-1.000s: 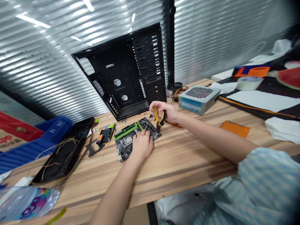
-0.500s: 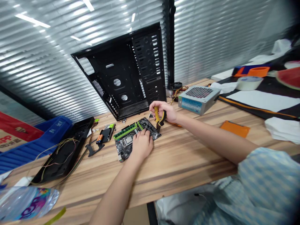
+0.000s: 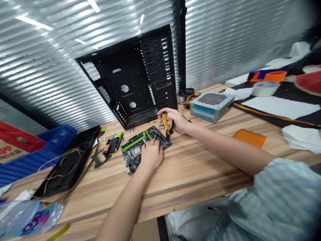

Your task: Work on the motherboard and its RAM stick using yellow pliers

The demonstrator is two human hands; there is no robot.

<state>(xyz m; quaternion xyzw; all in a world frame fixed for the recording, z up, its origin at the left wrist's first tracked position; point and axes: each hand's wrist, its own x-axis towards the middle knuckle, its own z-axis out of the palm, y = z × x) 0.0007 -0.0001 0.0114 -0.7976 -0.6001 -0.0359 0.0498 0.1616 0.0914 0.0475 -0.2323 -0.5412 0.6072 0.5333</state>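
My left hand [image 3: 151,154] rests with its fingers on a green-and-black computer motherboard [image 3: 156,134], which lies flat on the wooden workbench [image 3: 200,167]. A green RAM stick [image 3: 132,141] sits in a slot along the board's left side, and a metal CPU socket [image 3: 136,151] lies near my left fingers. Just above the board's far corner, my right hand [image 3: 173,119] grips yellow-handled pliers [image 3: 165,123], their dark jaws [image 3: 168,135] pointing down. I cannot tell whether the jaws touch the board.
An open black computer case [image 3: 132,78] stands behind the board, and a silver power supply [image 3: 212,107] sits to its right. On the left lie a black case panel with loose wires [image 3: 72,160] and small parts. A blue crate [image 3: 37,157] stands beyond the bench's left end.
My right hand and the pliers have shifted slightly left, closer to the board's far corner. My left hand remains on the board.
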